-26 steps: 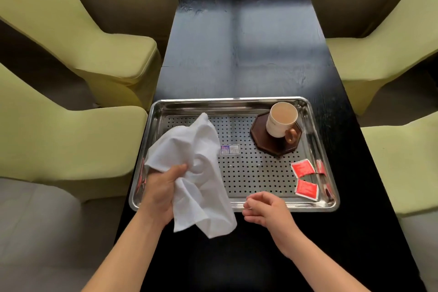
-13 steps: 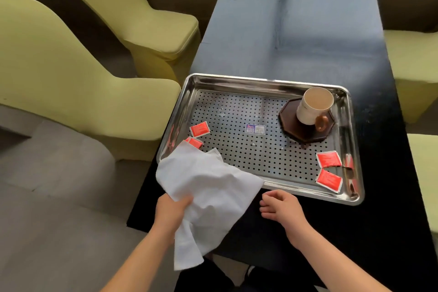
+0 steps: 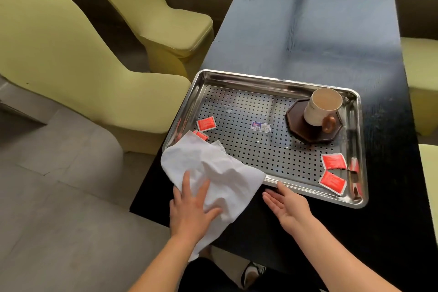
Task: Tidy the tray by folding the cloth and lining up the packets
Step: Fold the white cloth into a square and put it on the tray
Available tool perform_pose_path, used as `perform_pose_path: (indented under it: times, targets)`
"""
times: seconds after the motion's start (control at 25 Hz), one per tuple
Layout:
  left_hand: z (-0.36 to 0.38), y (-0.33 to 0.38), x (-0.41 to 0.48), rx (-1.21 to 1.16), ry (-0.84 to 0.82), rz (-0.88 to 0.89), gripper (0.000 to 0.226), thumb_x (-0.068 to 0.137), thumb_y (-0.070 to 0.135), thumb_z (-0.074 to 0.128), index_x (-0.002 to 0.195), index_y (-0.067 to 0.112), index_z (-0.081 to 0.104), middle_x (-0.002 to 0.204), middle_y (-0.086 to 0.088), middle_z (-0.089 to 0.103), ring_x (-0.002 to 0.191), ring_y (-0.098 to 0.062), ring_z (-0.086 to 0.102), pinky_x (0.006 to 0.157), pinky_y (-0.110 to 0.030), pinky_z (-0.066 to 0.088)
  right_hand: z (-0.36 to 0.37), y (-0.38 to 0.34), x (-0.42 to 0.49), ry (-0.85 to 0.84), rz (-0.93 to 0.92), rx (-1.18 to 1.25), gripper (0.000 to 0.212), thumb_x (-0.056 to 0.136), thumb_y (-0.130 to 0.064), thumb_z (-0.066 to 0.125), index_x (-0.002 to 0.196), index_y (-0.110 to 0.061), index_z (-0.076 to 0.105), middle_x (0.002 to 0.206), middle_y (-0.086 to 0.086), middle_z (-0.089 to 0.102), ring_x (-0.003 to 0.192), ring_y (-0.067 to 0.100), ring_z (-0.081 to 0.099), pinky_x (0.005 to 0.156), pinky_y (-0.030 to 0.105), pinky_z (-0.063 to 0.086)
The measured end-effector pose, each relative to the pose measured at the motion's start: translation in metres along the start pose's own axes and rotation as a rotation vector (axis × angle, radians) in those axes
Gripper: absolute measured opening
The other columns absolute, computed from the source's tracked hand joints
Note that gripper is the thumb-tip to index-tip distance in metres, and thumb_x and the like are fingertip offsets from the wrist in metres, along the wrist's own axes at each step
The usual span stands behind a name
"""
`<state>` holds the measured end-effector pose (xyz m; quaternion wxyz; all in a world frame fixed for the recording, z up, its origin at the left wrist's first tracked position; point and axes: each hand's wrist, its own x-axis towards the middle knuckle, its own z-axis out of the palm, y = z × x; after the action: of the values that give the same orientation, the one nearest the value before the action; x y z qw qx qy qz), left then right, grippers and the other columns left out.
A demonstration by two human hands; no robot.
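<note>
A crumpled white cloth (image 3: 213, 170) lies over the near left corner of the steel tray (image 3: 272, 79) and hangs off the table's front edge. My left hand (image 3: 192, 206) rests flat on it with fingers spread. My right hand (image 3: 288, 205) is open, palm up, just in front of the tray's near rim, touching nothing. Two red packets (image 3: 206, 124) lie at the tray's left; the nearer one (image 3: 201, 135) is partly under the cloth. Two more red packets (image 3: 333, 161) (image 3: 332, 182) lie at the tray's near right.
A cream cup (image 3: 322, 108) with a brown handle stands on a dark octagonal coaster (image 3: 301, 125) at the tray's far right. The tray sits on a black table (image 3: 308, 31). Yellow-green chairs (image 3: 71, 66) flank the table on both sides. A shoe (image 3: 254, 272) shows below the table edge.
The cloth came off the tray toward the near left corner, uncovering two packets. My left hand let go its grip and now presses flat; my right hand opened palm up.
</note>
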<state>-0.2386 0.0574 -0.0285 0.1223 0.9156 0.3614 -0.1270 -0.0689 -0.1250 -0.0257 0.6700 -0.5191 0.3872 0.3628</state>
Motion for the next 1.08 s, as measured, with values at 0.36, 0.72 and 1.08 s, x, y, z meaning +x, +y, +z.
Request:
perform_pose_path:
  times: [0.36, 0.72, 1.08]
  targets:
    - [0.019, 0.002, 0.006, 0.392, -0.027, 0.173, 0.084, 0.085, 0.076, 0.039, 0.154, 0.044, 0.004, 0.166, -0.015, -0.004, 0.144, -0.043, -0.031, 0.111, -0.068, -0.013, 0.020, -0.001, 0.004, 0.099, 0.010, 0.361, 0.016, 0.099, 0.002, 0.052, 0.114, 0.009, 0.053, 0.108, 0.031, 0.059, 0.080, 0.043, 0.065, 0.082, 0.050, 0.058]
    - [0.017, -0.006, 0.023, 0.392, -0.082, 0.289, 0.085, 0.082, 0.079, 0.038, 0.154, 0.039, 0.015, 0.161, -0.012, 0.023, 0.152, -0.039, -0.004, 0.114, -0.066, -0.011, 0.029, -0.005, 0.013, 0.084, -0.023, 0.401, 0.018, 0.100, -0.004, 0.054, 0.113, 0.008, 0.053, 0.100, 0.030, 0.062, 0.081, 0.041, 0.067, 0.080, 0.047, 0.057]
    - [0.014, -0.007, 0.029, 0.340, -0.109, 0.323, 0.080, 0.083, 0.075, 0.044, 0.150, 0.038, 0.020, 0.159, -0.012, 0.023, 0.151, -0.036, 0.005, 0.116, -0.063, -0.003, 0.042, -0.022, 0.028, 0.083, -0.066, 0.391, 0.010, 0.100, -0.003, 0.054, 0.096, 0.006, 0.054, 0.101, 0.030, 0.063, 0.083, 0.043, 0.068, 0.080, 0.047, 0.058]
